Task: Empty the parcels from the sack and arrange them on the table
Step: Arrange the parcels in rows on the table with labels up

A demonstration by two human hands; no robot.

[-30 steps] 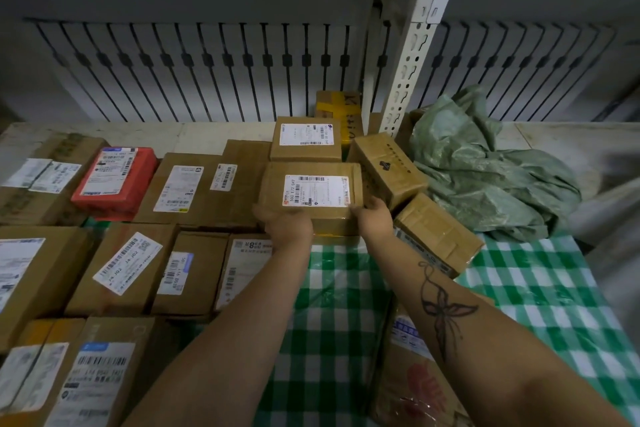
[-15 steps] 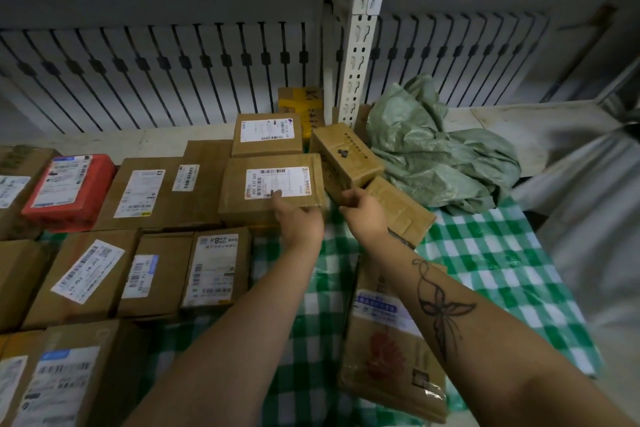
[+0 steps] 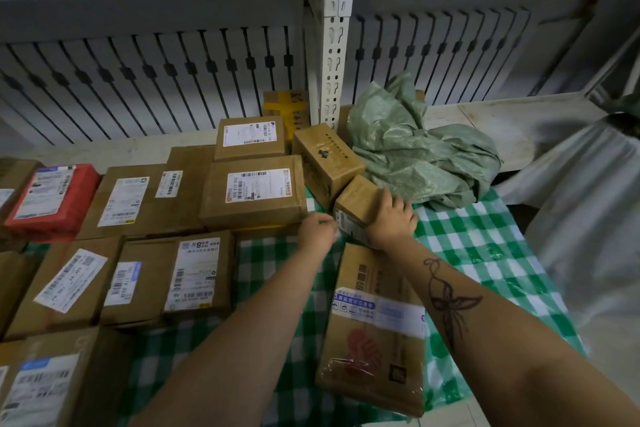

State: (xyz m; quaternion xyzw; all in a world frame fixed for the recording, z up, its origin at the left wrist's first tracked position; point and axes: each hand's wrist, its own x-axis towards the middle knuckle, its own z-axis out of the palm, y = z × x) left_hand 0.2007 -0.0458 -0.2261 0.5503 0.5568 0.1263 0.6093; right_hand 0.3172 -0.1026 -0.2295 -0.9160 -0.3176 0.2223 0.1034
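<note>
The left forearm (image 3: 225, 340) and right forearm (image 3: 491, 340), both bare, reach from the near edge toward the far middle and draw closer together. The left hand (image 3: 317, 229) is palm down with its knuckles up. Its fingers are bent under and hidden, so its hold cannot be told. The right hand (image 3: 393, 218), just to the right of it, clasps a small parcel (image 3: 358, 201), thumb over the top and fingers curled down the right side. A dark tattoo (image 3: 446, 302) marks the right forearm.
</note>
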